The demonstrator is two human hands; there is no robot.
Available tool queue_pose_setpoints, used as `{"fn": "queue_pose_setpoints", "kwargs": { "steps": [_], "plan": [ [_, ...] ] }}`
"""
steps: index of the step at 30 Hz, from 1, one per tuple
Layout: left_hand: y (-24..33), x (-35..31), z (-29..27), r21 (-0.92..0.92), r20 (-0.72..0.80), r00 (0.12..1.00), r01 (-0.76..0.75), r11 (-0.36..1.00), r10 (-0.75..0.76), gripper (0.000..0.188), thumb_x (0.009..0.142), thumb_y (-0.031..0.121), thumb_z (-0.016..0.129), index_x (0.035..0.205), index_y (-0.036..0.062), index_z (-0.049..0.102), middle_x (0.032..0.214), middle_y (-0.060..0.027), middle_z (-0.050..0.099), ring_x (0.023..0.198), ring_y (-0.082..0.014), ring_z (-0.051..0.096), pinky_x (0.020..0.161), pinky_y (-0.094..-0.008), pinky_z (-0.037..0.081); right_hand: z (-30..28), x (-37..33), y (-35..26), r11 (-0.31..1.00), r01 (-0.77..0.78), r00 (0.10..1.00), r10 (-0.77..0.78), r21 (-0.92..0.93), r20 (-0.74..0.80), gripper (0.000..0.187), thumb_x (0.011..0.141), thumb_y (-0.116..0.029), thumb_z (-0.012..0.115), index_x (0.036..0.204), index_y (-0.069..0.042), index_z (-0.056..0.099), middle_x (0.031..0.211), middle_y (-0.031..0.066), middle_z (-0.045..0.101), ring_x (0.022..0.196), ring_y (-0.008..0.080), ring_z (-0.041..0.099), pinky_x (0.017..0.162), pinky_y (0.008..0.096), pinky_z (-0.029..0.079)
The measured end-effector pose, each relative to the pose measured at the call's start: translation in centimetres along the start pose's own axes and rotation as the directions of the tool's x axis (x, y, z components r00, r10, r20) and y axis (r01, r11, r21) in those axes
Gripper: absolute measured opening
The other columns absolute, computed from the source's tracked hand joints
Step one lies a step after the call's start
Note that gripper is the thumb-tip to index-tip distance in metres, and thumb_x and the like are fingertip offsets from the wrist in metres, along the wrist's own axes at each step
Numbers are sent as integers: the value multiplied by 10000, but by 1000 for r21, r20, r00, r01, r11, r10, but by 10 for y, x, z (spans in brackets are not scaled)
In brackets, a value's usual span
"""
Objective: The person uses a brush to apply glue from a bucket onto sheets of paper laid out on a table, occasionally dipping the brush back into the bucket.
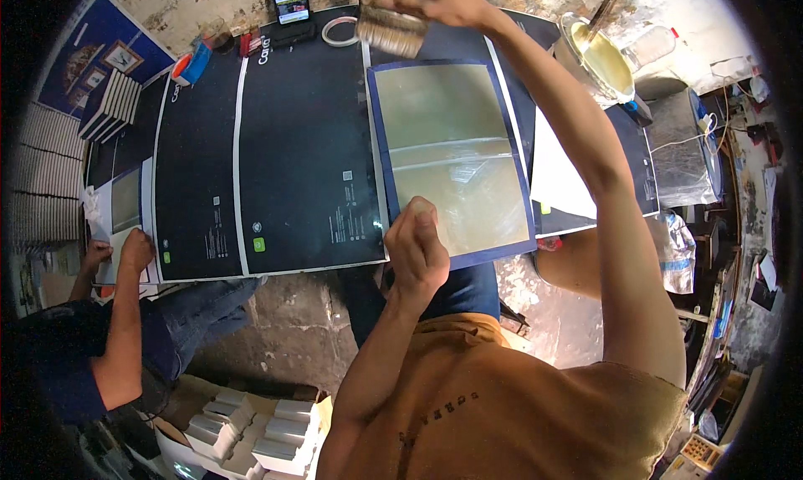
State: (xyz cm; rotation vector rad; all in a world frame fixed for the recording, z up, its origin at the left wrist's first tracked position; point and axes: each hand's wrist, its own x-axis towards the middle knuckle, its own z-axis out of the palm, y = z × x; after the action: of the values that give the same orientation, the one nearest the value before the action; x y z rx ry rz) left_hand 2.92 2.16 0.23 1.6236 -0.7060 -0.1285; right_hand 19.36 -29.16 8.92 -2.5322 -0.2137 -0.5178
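A blue-edged cover sheet (452, 187) with a wet, shiny, greyish-tan face lies on the table in front of me. Two pale bands cross its middle. My left hand (418, 250) is closed over the sheet's near left edge, fingers curled in; whatever they may grip is hidden. Beyond the far edge of the sheet, my right hand (443, 2) is closed around the handle of a wide, pale-bristled brush (391, 33). The bristles hang down, apart from the sheet.
A pail of pale paste (606, 66) with a stick stands at the far right, white sheets (556, 166) nearer. A tape roll (340, 32) and a phone (289, 2) lie at the back. At left, a co-worker's hands (134, 250) touch a smaller cover beside stacked books (109, 104).
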Motion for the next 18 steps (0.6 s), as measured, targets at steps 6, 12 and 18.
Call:
{"fn": "queue_pose_setpoints", "kwargs": {
  "steps": [6,12,18],
  "plan": [
    [5,-3,7,8,2,999,54,998,-54,557,1062,393,159,696,42,390,585,-93,362,495,-242,381,496,-387,300,-39,-94,21,993,-115,992,115,18,-48,442,881,-440,699,943,-4,726,891,146,729,827,203,698,724,372,539],
    [5,1,0,14,-61,996,60,998,-59,571,1064,400,163,682,41,391,565,-87,353,483,-240,380,491,-389,297,-42,-130,-9,976,-189,922,213,104,-323,307,913,-328,682,969,-35,754,742,93,711,723,132,674,710,308,546],
    [7,0,2,-14,-67,998,-1,1000,1,554,1069,356,167,673,39,389,560,-91,355,475,-246,378,492,-393,305,-70,-156,-17,807,-537,832,459,-245,-311,306,923,-294,669,1047,-28,757,778,44,725,715,115,659,654,319,533]
  ]
}}
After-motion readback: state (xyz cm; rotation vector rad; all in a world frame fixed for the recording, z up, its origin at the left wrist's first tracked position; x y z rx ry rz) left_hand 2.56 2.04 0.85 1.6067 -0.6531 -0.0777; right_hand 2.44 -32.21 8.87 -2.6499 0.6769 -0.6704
